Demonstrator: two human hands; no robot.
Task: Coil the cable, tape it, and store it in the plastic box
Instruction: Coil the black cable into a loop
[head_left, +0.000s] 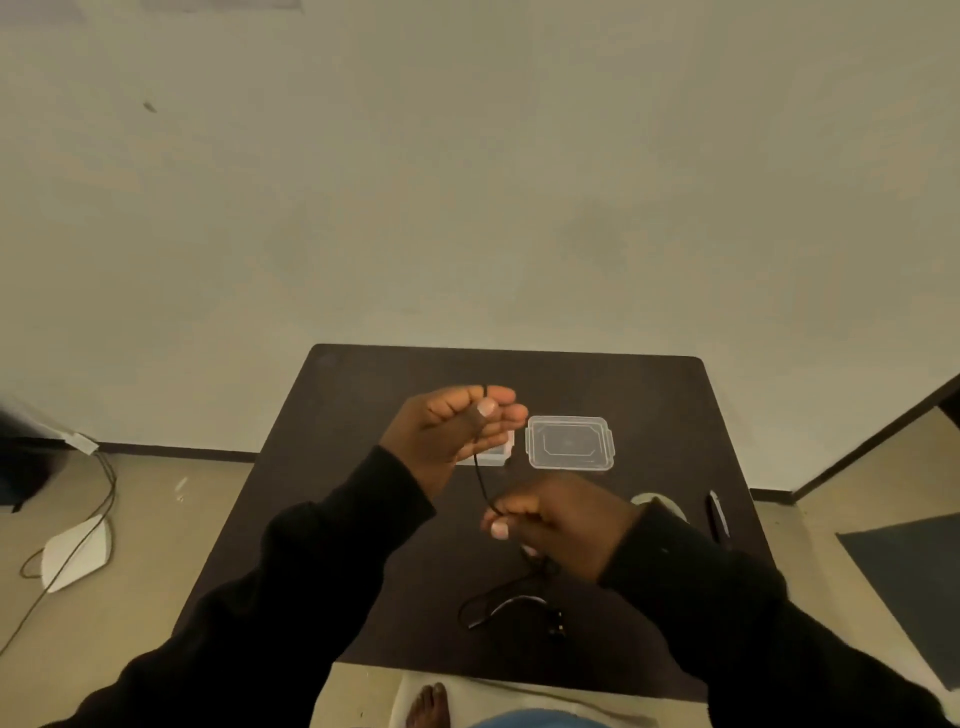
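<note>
Bare toes (428, 704) show at the bottom edge of the frame, on the floor just below the near edge of a dark worktop (363, 519). Above the worktop, a thin black cable (483, 483) runs taut between two raised hands in black sleeves. Held palm-up with fingers loosely curled, the left hand (457, 431) has the cable looped over its fingertips and pressed under the thumb. Lower and nearer the camera, the right hand (561, 525) is closed, pinching the cable between thumb and fingers. From that pinch the rest of the cable drops to the worktop, where its loose tail (498, 605) lies in a slack curl near the front edge. Farther back, a clear plastic lid (569, 443) lies flat on the worktop; just left of it, a clear plastic box (496, 452) is mostly hidden behind the left hand. A roll of tape (660, 504) peeks out behind the right wrist, and a dark pen-like object (717, 514) lies to its right. On the floor at left sits a white device (78, 553) with trailing cords.
</note>
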